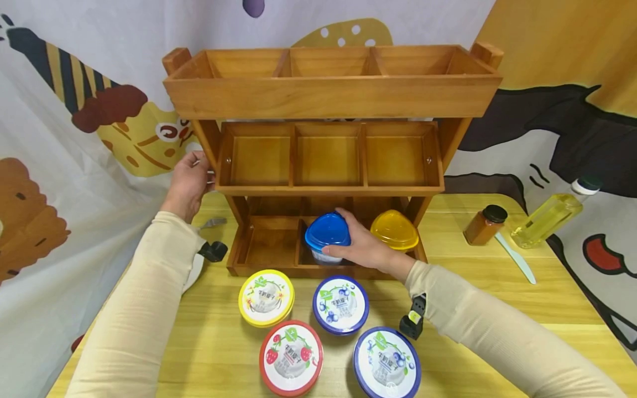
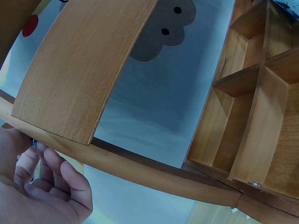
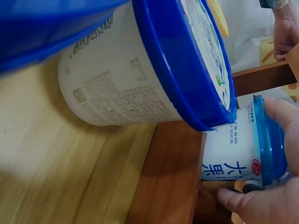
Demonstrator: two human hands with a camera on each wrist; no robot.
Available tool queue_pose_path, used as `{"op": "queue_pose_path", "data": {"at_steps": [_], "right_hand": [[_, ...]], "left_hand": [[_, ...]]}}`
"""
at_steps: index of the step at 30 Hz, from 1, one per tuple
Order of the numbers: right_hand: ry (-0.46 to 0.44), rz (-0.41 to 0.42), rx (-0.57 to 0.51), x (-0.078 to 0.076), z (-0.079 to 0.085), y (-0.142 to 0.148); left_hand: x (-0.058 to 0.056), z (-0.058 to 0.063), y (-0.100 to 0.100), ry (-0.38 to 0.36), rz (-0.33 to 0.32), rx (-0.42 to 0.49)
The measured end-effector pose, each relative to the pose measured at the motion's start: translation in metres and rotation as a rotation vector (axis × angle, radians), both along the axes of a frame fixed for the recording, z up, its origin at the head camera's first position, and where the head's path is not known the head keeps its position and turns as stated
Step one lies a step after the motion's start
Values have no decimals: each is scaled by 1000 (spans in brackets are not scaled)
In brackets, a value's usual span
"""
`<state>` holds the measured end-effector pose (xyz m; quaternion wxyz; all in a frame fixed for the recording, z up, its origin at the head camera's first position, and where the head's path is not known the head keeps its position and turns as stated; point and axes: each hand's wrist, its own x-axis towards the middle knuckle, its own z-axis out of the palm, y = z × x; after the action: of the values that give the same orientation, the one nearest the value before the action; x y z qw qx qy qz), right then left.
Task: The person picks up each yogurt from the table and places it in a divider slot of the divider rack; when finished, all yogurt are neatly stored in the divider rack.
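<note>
A three-tier wooden shelf stands on the table. My right hand grips a white cup with a domed blue lid, in the middle compartment of the bottom tier. Thumb and fingers span the cup's lid and side in the right wrist view. To its right in that tier sits a cup with a domed yellow lid. My left hand holds the shelf's left post, its fingers curled at the post's edge in the left wrist view. A small shiny metal bit shows between thumb and forefinger there.
Several round tubs stand before the shelf: a yellow-lidded one, a red-lidded one and two blue-lidded ones. At right are a black-capped jar, a pale knife and an oil bottle. A fork lies left.
</note>
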<state>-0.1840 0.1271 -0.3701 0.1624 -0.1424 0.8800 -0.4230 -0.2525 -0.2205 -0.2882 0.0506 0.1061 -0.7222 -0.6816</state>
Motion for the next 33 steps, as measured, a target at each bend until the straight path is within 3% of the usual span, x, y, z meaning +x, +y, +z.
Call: {"op": "queue_pose_path", "data": {"at_steps": [14,24,33], "right_hand": [[174,-5,7,10,17,2],[303,-14,26,43,39,27],[394,-4,-64,69,56,56]], "left_hand": [[2,-1,-2,4,3,-10],[-1,0,2,-4,2,-28],[-1,-1,0,8,8,-5]]}}
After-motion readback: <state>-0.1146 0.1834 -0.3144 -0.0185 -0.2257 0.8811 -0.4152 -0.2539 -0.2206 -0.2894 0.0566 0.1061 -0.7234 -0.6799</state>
